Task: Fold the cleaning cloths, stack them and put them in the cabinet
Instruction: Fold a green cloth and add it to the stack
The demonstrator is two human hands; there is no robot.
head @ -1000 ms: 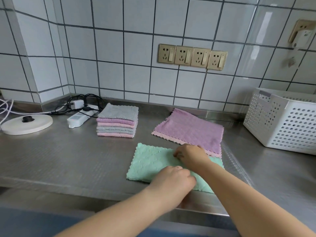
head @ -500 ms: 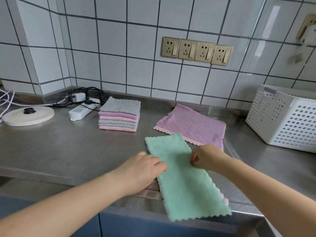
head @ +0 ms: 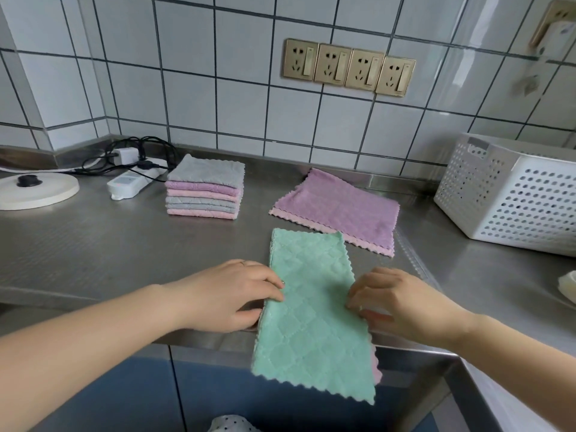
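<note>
A green cloth, folded in half into a long strip, lies on the steel counter with its near end hanging over the front edge. My left hand pinches its left edge at mid-length. My right hand pinches its right edge at the same height. Behind it a purple cloth lies flat and unfolded. A stack of folded cloths, grey, purple and pink, stands at the back left. Blue cabinet doors show under the counter.
A white perforated basket stands at the right. A white power strip with black cables and a round white kettle base lie at the back left. Wall sockets sit on the tiled wall.
The green cloth was turned from lying crosswise to lying lengthwise toward me, its end now over the counter edge. Both hands moved from its top to its two side edges.
</note>
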